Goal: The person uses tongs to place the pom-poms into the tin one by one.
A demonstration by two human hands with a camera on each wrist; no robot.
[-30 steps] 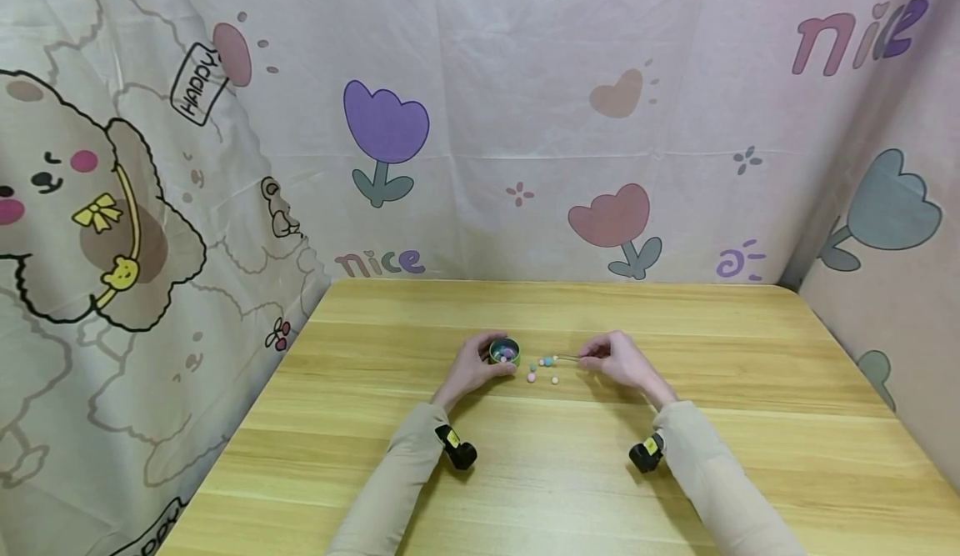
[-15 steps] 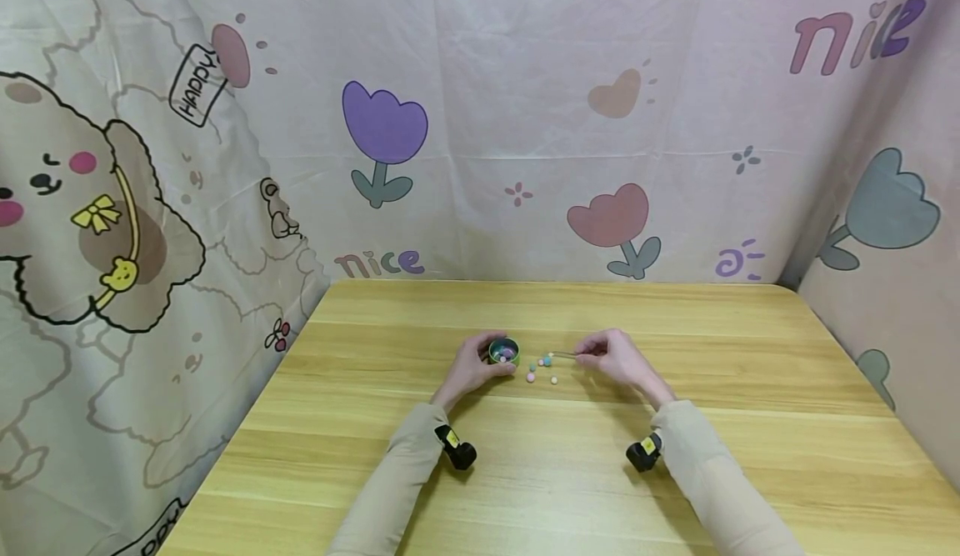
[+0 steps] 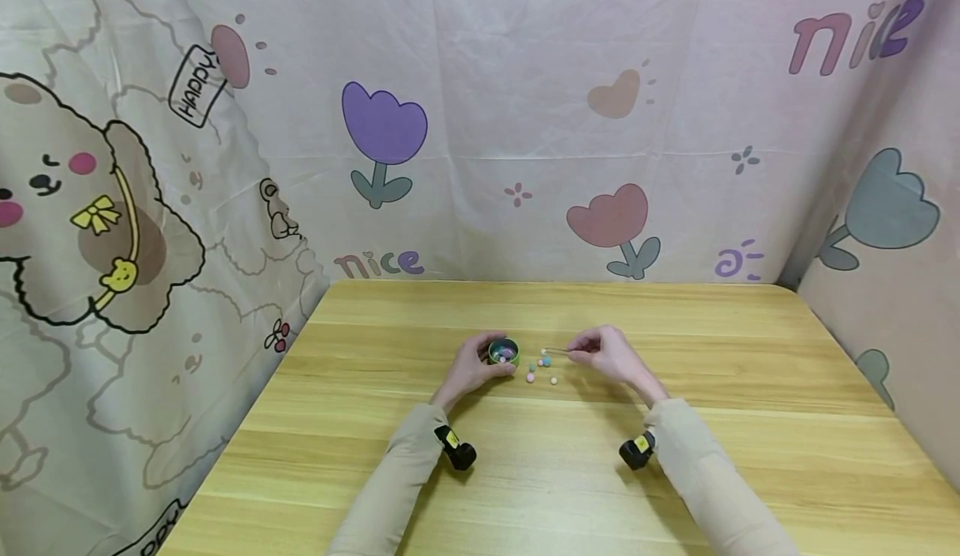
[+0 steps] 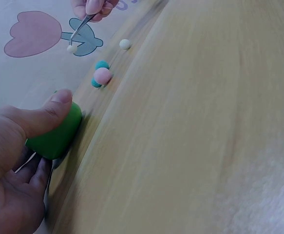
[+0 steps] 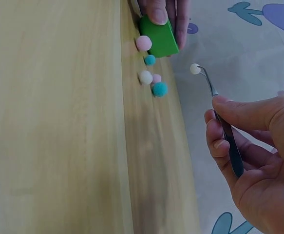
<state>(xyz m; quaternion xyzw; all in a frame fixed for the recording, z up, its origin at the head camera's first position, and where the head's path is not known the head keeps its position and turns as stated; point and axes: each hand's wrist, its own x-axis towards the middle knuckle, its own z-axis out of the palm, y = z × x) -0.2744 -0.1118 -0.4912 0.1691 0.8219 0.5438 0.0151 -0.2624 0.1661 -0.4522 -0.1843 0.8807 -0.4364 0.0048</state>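
Above the table, the right hand pinches tweezers pointing left.

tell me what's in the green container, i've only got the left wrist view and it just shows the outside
Observer: The head view looks into the green container: a pale pink ball shows inside; the rest is too small to tell.
Operator: ok, i count four loose balls, any hidden from me
Observer: Yes, a small pink ball beside the large teal ball, in the right wrist view.
Operator: and the tweezers, i only see the thin end
Observer: In the right wrist view, their dark back end shows beyond the right hand's thumb, close to the palm.
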